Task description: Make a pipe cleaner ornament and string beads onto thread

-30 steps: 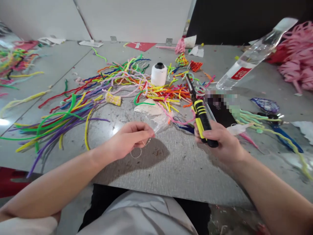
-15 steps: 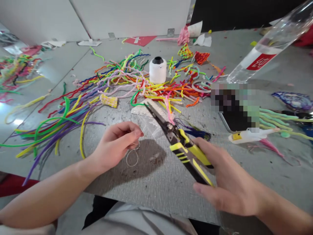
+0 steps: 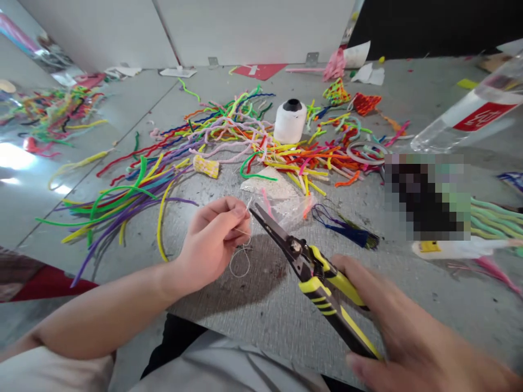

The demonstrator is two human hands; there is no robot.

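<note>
Pinched between the fingertips of my left hand is a thin white thread, which hangs below in a loop with a short end poking up. My right hand is wrapped round the yellow-and-black handles of a pair of snips. Their narrow dark blades point up and left, the tips right beside the thread end at my left fingertips. Whether the blades touch the thread I cannot tell. Behind them a clear plastic bag lies on the table.
Colourful pipe cleaners spread across the grey table. Among them stands a white thread spool. Further right are a dark blue tassel, a pixelated dark area, a white glue bottle and a tilted clear water bottle.
The snips' tips have come down to the thread end at my left fingertips. My left hand now shows the thread end sticking up. The whole view has shifted, so table items appear further right.
</note>
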